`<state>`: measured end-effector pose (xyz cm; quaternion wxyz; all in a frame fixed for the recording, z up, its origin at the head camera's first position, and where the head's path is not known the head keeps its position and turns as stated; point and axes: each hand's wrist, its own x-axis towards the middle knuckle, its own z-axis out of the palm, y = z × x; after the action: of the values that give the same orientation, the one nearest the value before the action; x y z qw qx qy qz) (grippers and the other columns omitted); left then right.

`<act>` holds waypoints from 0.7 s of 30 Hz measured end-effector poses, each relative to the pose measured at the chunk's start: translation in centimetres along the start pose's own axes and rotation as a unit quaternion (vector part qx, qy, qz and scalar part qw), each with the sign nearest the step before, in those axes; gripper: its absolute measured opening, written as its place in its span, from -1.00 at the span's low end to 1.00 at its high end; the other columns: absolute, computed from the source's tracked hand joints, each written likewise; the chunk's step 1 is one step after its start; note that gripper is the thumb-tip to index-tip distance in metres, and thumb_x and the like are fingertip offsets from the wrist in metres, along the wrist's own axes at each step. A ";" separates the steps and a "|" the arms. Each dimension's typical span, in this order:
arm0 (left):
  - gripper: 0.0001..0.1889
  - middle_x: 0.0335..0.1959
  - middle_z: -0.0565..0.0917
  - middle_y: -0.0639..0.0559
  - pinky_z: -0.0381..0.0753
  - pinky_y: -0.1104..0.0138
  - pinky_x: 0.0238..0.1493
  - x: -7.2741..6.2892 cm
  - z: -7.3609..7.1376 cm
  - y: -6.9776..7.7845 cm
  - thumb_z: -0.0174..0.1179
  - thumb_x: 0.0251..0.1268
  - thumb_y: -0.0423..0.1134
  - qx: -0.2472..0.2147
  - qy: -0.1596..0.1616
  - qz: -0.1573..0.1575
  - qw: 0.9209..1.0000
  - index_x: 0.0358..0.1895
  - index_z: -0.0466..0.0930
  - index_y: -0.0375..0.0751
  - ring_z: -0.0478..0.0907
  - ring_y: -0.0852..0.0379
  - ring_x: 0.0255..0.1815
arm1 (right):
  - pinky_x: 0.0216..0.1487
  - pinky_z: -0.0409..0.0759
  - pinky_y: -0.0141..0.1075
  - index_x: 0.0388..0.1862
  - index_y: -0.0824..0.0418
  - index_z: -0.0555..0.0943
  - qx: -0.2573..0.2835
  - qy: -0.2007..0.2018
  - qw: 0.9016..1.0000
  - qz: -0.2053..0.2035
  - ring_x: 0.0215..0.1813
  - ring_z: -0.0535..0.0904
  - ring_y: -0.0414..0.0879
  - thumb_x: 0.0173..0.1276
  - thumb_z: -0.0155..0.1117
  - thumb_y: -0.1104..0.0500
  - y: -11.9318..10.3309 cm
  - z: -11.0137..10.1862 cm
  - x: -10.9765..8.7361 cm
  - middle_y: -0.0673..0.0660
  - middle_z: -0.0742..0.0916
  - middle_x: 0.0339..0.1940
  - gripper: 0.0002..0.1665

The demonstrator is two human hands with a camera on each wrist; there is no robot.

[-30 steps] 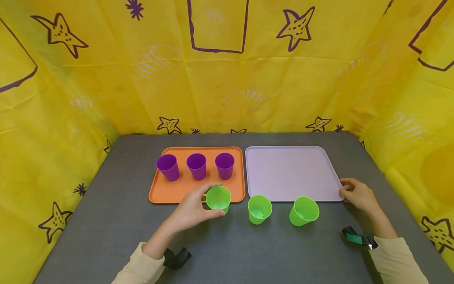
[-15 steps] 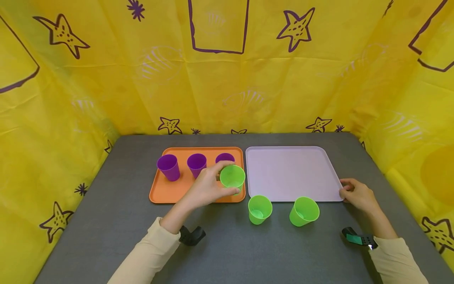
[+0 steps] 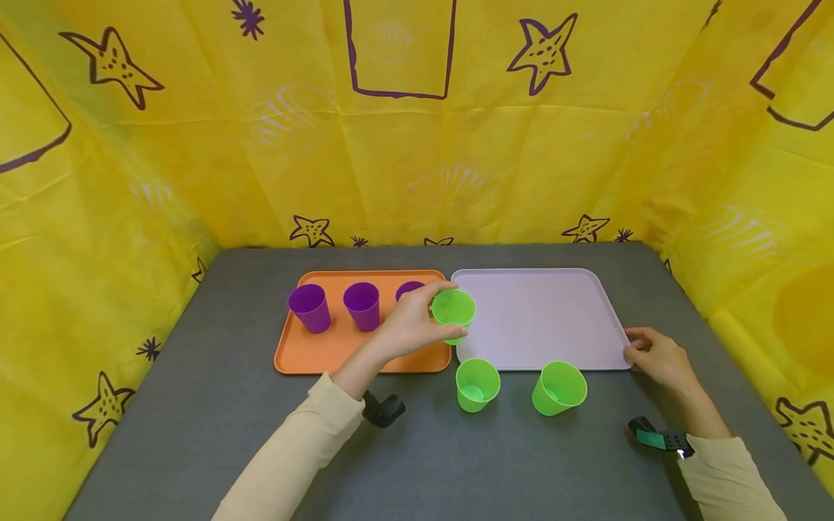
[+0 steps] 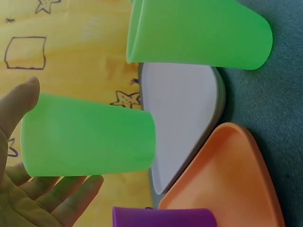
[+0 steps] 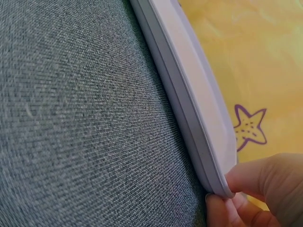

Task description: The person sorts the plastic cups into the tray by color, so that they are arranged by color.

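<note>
My left hand [image 3: 412,323] grips a green cup [image 3: 455,308] between thumb and fingers, over the left edge of the lilac tray [image 3: 537,315]. In the left wrist view that cup [image 4: 90,137] is clear of the tray surface. With thumb and fingers, my right hand [image 3: 656,357] pinches the lilac tray's near right corner, as the right wrist view also shows on the tray rim [image 5: 191,109]. Two more green cups stand upright in front of the lilac tray, one on the left [image 3: 477,386] and one on the right [image 3: 559,388].
Left of the lilac tray lies an orange tray [image 3: 306,356]. It bears three purple cups: a left one [image 3: 311,307], a middle one [image 3: 362,307] and a right one [image 3: 409,289], partly hidden by my left hand. Yellow patterned cloth [image 3: 404,159] surrounds the grey table [image 3: 456,463].
My left hand has carried the green cup up from the table in front of the orange tray, rightward and away from me, to the lilac tray's left edge. The right hand stays put.
</note>
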<state>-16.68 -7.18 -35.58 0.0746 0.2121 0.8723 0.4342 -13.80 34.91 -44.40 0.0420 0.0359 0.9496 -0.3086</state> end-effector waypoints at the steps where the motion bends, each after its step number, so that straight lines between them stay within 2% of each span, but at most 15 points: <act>1: -0.22 -0.31 0.56 -0.05 0.53 0.35 -0.53 0.3 0.1 0.0 0.42 -0.12 -0.01 -0.004 -0.005 -0.007 1.000 0.26 0.33 -0.08 0.39 0.16 -0.70 | -0.50 0.54 -0.43 0.10 0.46 0.38 0.000 0.001 1.000 0.000 -0.51 0.55 -0.14 0.20 0.10 0.22 0.0 0.0 0.0 0.24 0.63 -0.35 -0.49; 4: -0.21 -0.22 0.58 -0.04 0.57 0.36 -0.48 1.1 0.5 0.1 0.41 -0.11 0.00 -0.009 -0.013 -0.023 1.000 0.28 0.31 -0.06 0.45 0.15 -0.66 | -0.50 0.53 -0.44 0.10 0.46 0.39 0.001 0.002 1.000 -0.001 -0.51 0.54 -0.15 0.20 0.09 0.22 -0.1 0.0 -0.1 0.23 0.63 -0.36 -0.50; 7: -0.21 -0.13 0.58 0.01 0.57 0.39 -0.42 1.9 0.9 0.2 0.41 -0.10 0.00 0.003 -0.012 -0.023 1.000 0.28 0.31 -0.06 0.51 0.16 -0.50 | -0.51 0.53 -0.43 0.09 0.46 0.39 0.000 0.004 1.000 -0.004 -0.52 0.54 -0.16 0.20 0.09 0.22 0.0 0.0 -0.1 0.23 0.63 -0.36 -0.50; 10: -0.22 -0.19 0.59 0.02 0.55 0.40 -0.40 2.8 1.4 0.3 0.40 -0.09 0.00 0.012 -0.009 -0.018 1.000 0.28 0.30 -0.08 0.50 0.15 -0.38 | -0.51 0.52 -0.42 0.09 0.45 0.39 0.000 0.004 1.000 -0.004 -0.53 0.54 -0.17 0.21 0.09 0.22 0.0 0.0 -0.1 0.22 0.63 -0.36 -0.51; 12: -0.22 -0.18 0.59 0.02 0.56 0.39 -0.32 3.4 1.6 0.4 0.40 -0.09 0.00 0.013 -0.008 -0.020 1.000 0.28 0.30 -0.08 0.51 0.14 -0.29 | -0.51 0.51 -0.42 0.09 0.45 0.39 0.000 0.003 1.000 -0.003 -0.52 0.54 -0.16 0.21 0.09 0.21 0.1 0.0 -0.1 0.22 0.63 -0.36 -0.51; 18: -0.20 0.17 0.48 0.01 0.53 0.30 0.05 5.0 2.8 0.2 0.40 -0.07 0.00 0.027 -0.009 -0.015 0.999 0.29 0.29 -0.11 0.46 0.10 0.07 | -0.51 0.51 -0.42 0.09 0.44 0.40 -0.003 0.005 1.000 -0.004 -0.52 0.54 -0.16 0.21 0.09 0.21 0.1 0.0 0.0 0.22 0.63 -0.36 -0.51; 21: -0.21 0.20 0.46 0.01 0.51 0.29 0.08 5.7 3.4 0.2 0.40 -0.08 0.00 0.046 -0.008 -0.009 0.999 0.28 0.30 -0.12 0.45 0.08 0.10 | -0.52 0.51 -0.42 0.09 0.44 0.40 -0.004 0.007 1.000 -0.004 -0.52 0.53 -0.16 0.20 0.09 0.21 0.2 0.1 0.0 0.22 0.63 -0.36 -0.51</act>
<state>-20.71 -2.14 -37.19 0.0755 0.2104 0.8926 0.3916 -13.74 35.03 -44.57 0.0344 0.0335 0.9513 -0.3045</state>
